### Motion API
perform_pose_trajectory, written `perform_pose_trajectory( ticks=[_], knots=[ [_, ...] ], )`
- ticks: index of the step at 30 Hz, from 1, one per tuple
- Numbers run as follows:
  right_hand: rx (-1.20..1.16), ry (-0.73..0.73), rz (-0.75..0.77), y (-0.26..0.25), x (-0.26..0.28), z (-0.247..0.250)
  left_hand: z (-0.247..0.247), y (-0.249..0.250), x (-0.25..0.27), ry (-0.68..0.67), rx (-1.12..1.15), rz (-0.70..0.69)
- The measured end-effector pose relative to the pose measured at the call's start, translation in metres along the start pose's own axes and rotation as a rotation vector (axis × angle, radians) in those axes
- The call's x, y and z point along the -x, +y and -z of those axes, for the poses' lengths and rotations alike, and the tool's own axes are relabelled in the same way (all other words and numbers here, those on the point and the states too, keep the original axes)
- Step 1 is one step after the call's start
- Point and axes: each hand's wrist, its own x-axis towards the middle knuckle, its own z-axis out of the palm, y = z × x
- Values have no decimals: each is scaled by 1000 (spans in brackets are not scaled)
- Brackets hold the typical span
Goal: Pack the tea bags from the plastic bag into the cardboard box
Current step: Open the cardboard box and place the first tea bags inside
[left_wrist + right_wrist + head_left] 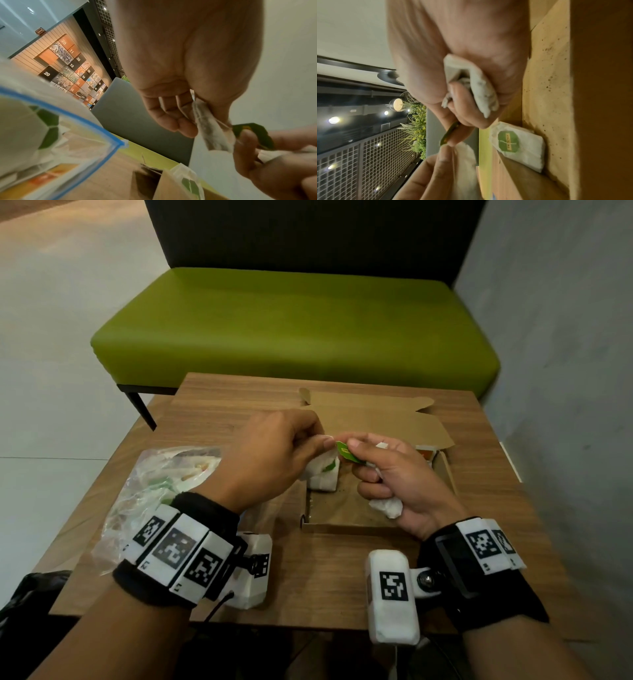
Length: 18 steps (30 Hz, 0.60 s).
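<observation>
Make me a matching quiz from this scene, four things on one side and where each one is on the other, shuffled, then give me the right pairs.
Things:
1. plastic bag
2. green tag
3. cardboard box
4. crumpled tea bag

Places:
A. pinched at the right hand's fingertips
B. open on the table, under both hands
C. on the table, beside the left hand
D. tucked in the right hand's palm

Pairs: 1-C, 2-A, 3-B, 4-D
</observation>
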Motion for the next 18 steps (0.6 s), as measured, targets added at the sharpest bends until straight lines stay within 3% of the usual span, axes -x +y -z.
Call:
perform_pose_trajectory(
  ticks=[5, 8, 14, 18],
  knots=[
    [186, 103, 104, 1, -1, -4, -6, -5, -1, 45, -60, 58],
    [234, 142, 156, 2, 1, -10, -9, -6, -1, 44, 22, 93],
    [331, 219, 291, 4, -2, -12, -5, 0, -1, -77, 263, 122],
    [368, 227, 294, 6, -3, -9, -1, 1, 0, -142, 349, 109]
  ],
)
